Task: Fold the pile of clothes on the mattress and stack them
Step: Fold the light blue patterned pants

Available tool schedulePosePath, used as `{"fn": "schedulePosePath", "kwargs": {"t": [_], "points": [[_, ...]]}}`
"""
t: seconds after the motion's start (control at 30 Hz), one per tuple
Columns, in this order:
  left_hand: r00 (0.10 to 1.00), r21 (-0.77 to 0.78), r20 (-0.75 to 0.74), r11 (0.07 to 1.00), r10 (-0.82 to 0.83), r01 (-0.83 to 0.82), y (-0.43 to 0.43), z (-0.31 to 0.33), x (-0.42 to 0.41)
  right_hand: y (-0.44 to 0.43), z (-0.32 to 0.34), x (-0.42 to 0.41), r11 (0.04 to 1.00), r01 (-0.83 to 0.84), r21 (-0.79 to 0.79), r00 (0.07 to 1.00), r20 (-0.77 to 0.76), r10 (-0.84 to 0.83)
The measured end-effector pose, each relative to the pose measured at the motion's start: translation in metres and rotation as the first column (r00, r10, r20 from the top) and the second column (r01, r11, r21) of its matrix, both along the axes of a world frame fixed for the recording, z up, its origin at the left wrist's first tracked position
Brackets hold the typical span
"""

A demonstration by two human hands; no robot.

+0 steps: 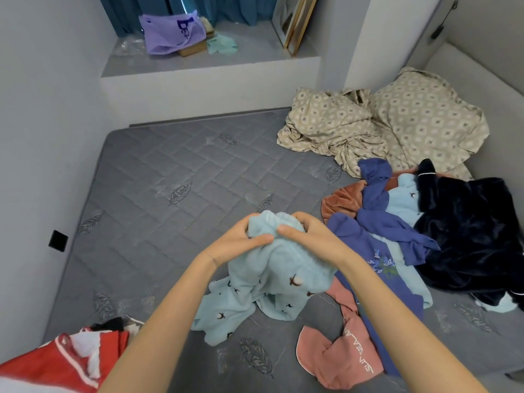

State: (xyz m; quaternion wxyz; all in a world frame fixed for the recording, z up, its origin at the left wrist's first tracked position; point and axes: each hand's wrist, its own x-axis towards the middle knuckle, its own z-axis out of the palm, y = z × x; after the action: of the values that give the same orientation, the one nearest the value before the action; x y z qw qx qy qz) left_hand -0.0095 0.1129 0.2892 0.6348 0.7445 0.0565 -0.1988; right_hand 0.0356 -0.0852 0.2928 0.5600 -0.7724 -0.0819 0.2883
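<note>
A light-blue fleece garment [263,290] with small dark bird prints hangs bunched over the grey quilted mattress [158,194], its lower end lying on the surface. My left hand [241,239] and my right hand [309,234] both grip its gathered top edge, thumbs nearly touching. To the right lies the pile: a dark-blue and light-blue top [380,251], a navy velvet garment [470,234], a rust-brown piece [343,199]. A pink garment [334,355] with lettering lies at the front right.
A red and white garment [71,355] lies at the front left corner. A crumpled beige patterned sheet and pillow [377,126] sit at the back right. Walls close in on the left. A raised ledge behind holds a purple bag [170,32].
</note>
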Motion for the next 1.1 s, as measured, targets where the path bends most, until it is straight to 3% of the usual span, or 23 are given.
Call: {"fn": "schedulePosePath", "kwargs": {"t": [0.1, 0.27, 0.37, 0.43, 0.73, 0.9, 1.1], "points": [[0.994, 0.029, 0.07, 0.996, 0.087, -0.089, -0.002, -0.004, -0.001, 0.0, -0.007, 0.002, 0.995, 0.102, 0.008, 0.992, -0.07, -0.102], [0.927, 0.101, 0.263, 0.947, 0.269, -0.304, 0.033, -0.006, -0.009, -0.031, -0.007, 0.02, 0.939, 0.318, -0.13, 0.918, 0.288, -0.271], [0.888, 0.077, 0.283, 0.914, 0.362, -0.398, 0.054, -0.003, -0.015, -0.048, -0.006, 0.028, 0.879, 0.449, -0.159, 0.864, 0.328, -0.381], [0.88, 0.102, 0.291, 0.902, 0.376, -0.419, 0.063, -0.003, -0.017, -0.05, -0.005, 0.031, 0.877, 0.442, -0.188, 0.872, 0.32, -0.371], [0.951, 0.272, 0.184, 0.917, 0.248, -0.292, 0.105, -0.015, -0.039, -0.062, -0.028, 0.038, 0.765, 0.637, -0.093, 0.766, 0.19, -0.614], [0.969, 0.185, 0.184, 0.962, 0.165, -0.199, 0.092, -0.007, -0.043, -0.042, -0.044, 0.04, 0.75, 0.657, -0.072, 0.752, 0.137, -0.645], [0.992, 0.189, 0.115, 0.98, 0.045, -0.067, 0.097, -0.005, -0.05, -0.05, -0.069, 0.051, 0.624, 0.779, -0.058, 0.627, 0.058, -0.777]]}}
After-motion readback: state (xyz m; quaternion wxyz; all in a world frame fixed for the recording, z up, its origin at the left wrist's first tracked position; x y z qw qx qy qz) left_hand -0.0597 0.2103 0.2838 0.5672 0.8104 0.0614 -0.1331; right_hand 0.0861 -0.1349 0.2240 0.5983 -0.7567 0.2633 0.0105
